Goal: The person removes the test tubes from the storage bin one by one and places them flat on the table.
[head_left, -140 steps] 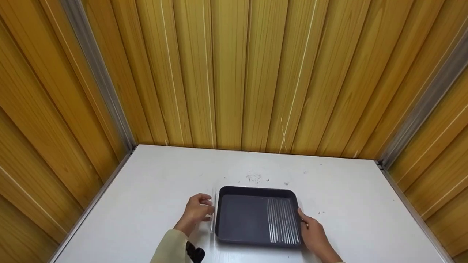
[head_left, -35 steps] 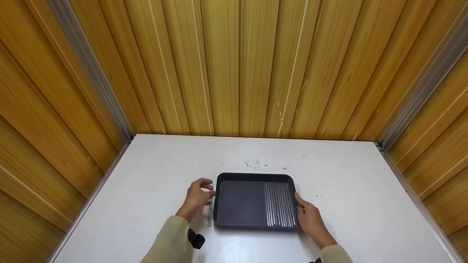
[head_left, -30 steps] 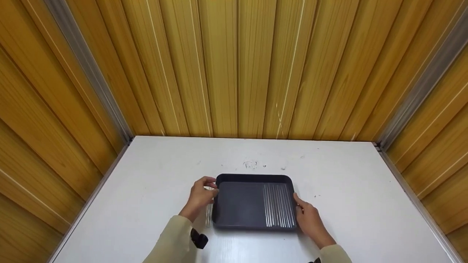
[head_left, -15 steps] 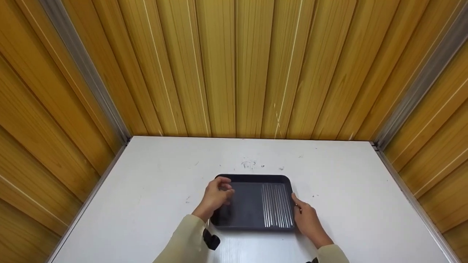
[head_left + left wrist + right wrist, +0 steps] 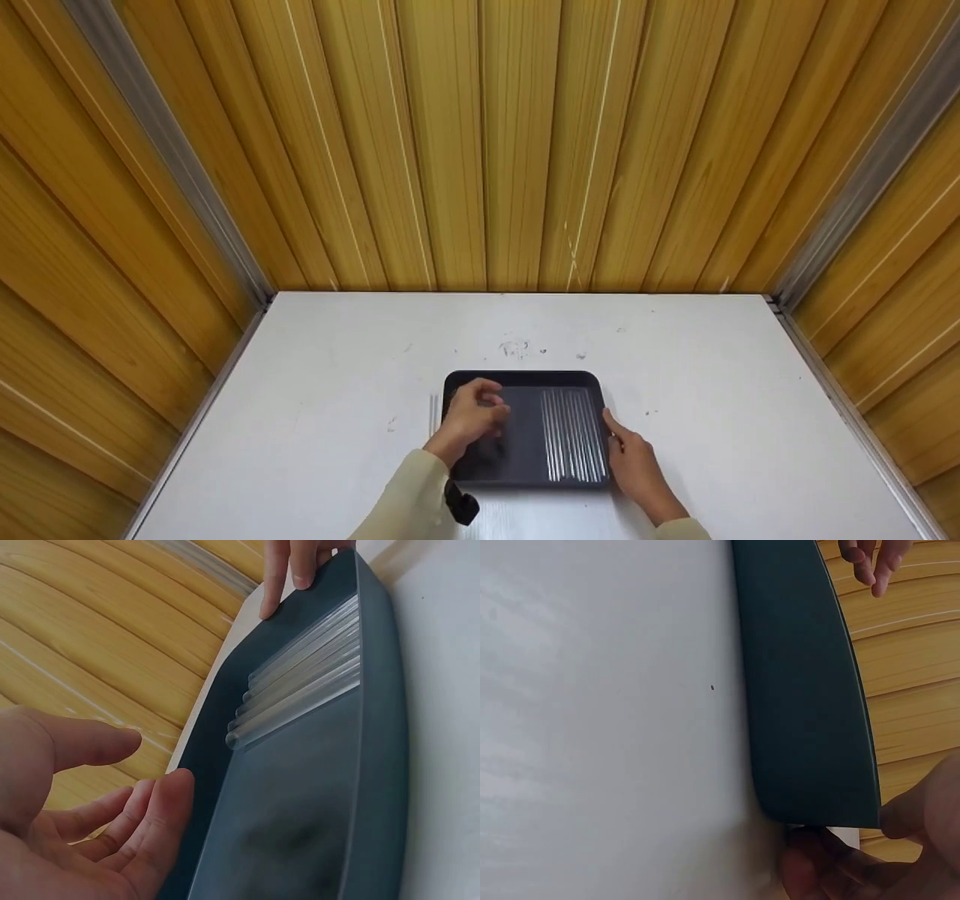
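Note:
A dark rectangular tray (image 5: 525, 484) sits on the white table. Clear tubes (image 5: 574, 435), several with rounded ends like test tubes, lie side by side in its right part. Over the tray's left part hovers my left hand (image 5: 474, 411); the left wrist view shows a gap between its thumb and bent fingers (image 5: 161, 817), with nothing in it. My right hand (image 5: 636, 465) grips the tray's right side, its thumb at the rim and other fingers partly hidden below. Just left of the tray, at least one more clear tube (image 5: 433, 412) lies on the table, partly hidden by the left forearm.
The white table (image 5: 300, 450) carries dark marks (image 5: 515, 348) behind the tray. Yellow wood-patterned panels (image 5: 517, 150) with grey metal corner posts (image 5: 180, 150) enclose its back and sides.
My left hand has moved rightward from beside the tube on the table to over the tray's left part. My right hand keeps its hold on the tray's right side.

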### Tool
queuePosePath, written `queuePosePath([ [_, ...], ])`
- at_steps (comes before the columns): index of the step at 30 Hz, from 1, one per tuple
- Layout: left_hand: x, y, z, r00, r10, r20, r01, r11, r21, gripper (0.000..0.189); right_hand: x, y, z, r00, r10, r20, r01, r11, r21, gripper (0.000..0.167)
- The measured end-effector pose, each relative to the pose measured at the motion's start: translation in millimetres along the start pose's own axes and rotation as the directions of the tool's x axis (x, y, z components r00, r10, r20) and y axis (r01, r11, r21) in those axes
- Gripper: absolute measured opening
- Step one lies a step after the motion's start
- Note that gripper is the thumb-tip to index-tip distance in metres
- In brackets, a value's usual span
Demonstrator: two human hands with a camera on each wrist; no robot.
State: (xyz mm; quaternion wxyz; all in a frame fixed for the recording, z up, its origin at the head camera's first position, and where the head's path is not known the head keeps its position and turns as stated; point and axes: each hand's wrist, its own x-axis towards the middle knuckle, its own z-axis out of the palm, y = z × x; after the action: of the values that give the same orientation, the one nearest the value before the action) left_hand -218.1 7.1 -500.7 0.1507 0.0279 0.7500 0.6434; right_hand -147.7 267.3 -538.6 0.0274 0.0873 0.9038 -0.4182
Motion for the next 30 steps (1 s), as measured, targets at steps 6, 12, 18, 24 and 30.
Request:
queuePosePath([
  [6, 2.2, -5.8, 19.9, 0.999, -0.022, 0.032, 0.022, 1.0, -0.007, 0.042, -1.6, 5, -1, 0.999, 0.033, -0.008, -0.033, 0.999, -0.016, 0.049],
  [12, 8.0, -9.2, 31.1, 0.998, -0.025, 0.051, 0.024, 1.0, 0.02, 0.041, 1.9, 6, 0, 0.999, 0.032, 0.002, -0.032, 0.999, -0.014, 0.05],
  [18, 12.1, -11.7, 34.0, 0.999, -0.024, 0.039, 0.022, 0.998, 0.051, 0.04, 3.4, 5, 2, 1.0, 0.012, 0.0, -0.012, 1.0, -0.008, 0.05],
  [24, 14.0, -12.5, 38.9, 0.998, -0.034, 0.043, 0.032, 0.998, 0.046, 0.038, 3.2, 4, 1, 1.0, 0.009, 0.004, -0.009, 1.0, -0.012, 0.05],
  [30, 17.2, -12.5, 43.4, 0.999, -0.044, 0.018, 0.042, 0.995, 0.085, 0.036, 1.2, 4, 2, 1.0, 0.004, 0.003, -0.004, 1.0, -0.008, 0.051],
])
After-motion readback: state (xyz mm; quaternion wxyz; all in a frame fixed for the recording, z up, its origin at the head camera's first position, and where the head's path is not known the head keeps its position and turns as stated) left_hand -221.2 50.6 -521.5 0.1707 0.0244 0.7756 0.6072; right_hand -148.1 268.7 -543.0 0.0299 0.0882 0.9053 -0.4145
